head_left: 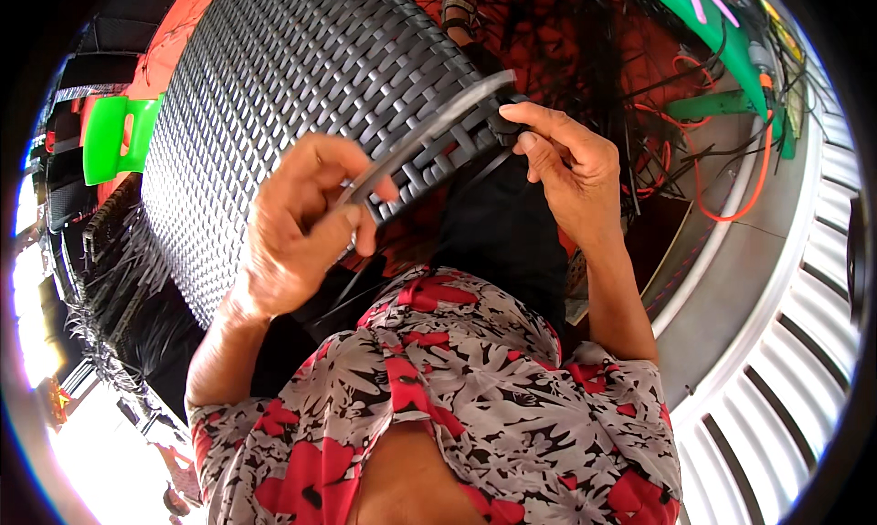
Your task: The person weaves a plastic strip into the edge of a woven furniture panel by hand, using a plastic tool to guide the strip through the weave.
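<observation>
Head view cuts off the weave (292, 78) at the top; the blurred left hand (294, 216) hides part of it, pinching a smeared grey strip (438, 121) above its near edge. By its right corner, the right hand (580, 173) bends thumb toward forefinger; whether it grips anything, I cannot tell.

Orange cable (764, 164) (looped, right), green plastic piece (102, 143) left.
</observation>
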Demonstrator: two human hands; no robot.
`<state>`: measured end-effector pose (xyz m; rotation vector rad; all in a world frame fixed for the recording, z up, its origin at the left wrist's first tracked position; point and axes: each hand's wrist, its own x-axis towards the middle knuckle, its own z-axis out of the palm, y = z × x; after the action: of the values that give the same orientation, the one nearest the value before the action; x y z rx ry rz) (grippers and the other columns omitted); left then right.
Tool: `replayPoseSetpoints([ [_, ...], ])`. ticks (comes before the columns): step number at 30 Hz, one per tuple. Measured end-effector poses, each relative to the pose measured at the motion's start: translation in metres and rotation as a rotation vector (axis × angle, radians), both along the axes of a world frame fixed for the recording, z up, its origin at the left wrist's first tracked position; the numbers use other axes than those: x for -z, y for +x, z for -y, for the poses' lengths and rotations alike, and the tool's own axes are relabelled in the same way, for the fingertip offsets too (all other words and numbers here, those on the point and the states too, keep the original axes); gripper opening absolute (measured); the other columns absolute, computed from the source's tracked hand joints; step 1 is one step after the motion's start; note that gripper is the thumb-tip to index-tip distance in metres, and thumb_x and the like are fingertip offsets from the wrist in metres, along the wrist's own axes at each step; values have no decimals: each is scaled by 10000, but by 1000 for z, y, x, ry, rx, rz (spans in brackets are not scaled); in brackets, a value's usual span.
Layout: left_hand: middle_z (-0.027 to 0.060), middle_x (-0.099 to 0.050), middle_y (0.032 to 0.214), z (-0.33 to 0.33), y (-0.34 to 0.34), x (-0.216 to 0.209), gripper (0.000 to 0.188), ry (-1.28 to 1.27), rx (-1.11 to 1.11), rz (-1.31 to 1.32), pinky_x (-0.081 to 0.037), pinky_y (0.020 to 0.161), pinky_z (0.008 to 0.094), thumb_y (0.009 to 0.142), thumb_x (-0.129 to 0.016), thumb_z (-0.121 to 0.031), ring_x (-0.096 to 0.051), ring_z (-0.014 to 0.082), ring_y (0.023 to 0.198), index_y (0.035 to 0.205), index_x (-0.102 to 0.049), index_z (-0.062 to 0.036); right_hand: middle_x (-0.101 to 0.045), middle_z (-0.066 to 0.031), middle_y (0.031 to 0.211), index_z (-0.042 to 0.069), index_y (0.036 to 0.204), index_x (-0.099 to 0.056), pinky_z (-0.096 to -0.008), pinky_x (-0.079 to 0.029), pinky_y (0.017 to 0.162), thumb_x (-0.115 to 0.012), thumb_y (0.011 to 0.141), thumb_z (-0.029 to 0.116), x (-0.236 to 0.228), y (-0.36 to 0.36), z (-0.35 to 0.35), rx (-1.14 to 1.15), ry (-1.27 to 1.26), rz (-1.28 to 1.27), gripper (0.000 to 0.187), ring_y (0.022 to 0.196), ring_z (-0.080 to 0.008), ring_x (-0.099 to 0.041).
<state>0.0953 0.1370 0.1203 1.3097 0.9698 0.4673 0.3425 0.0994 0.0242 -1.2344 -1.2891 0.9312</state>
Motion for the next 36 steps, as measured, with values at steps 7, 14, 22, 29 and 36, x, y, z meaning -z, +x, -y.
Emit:
replayPoseSetpoints([
  [7,16,-518,861,30,-10,30,265,61,-62,0,-398,640,182,894,-571,14,-483,44,733,1148,-497,0,-653,-42,795,73,1103,-663,-201,-435,542,-578,863,-22,-12,1,6,56,-144,56,272,588,-62,-543],
  [14,22,-594,907,40,-13,32,246,254,-60,-203,-422,705,185,877,-621,-14,-537,57,773,1115,-561,6,-614,-33,724,23,1172,-603,-189,-376,485,-594,879,25,-19,4,10,76,-164,-154,293,519,-47,-464],
  [22,56,-544,775,45,-7,35,228,529,-39,-258,-397,523,225,819,-662,12,-512,93,588,1038,-607,-14,-635,-68,821,4,986,-637,-193,-395,499,-624,851,-20,-21,3,16,163,-111,-286,137,549,-59,-495],
  [29,66,-565,789,50,-10,42,251,607,-89,-206,-401,525,235,795,-678,27,-508,112,597,1033,-609,-11,-561,-89,1035,60,1027,-618,-288,-505,561,-765,719,69,-25,-24,19,272,317,588,341,678,-216,-603],
  [36,56,-551,768,59,-11,45,265,570,-114,-182,-377,520,231,785,-687,28,-483,107,587,1037,-613,-12,-570,-63,928,106,1124,-595,-313,-519,575,-714,691,7,-7,-17,8,293,311,877,459,726,-230,-617],
])
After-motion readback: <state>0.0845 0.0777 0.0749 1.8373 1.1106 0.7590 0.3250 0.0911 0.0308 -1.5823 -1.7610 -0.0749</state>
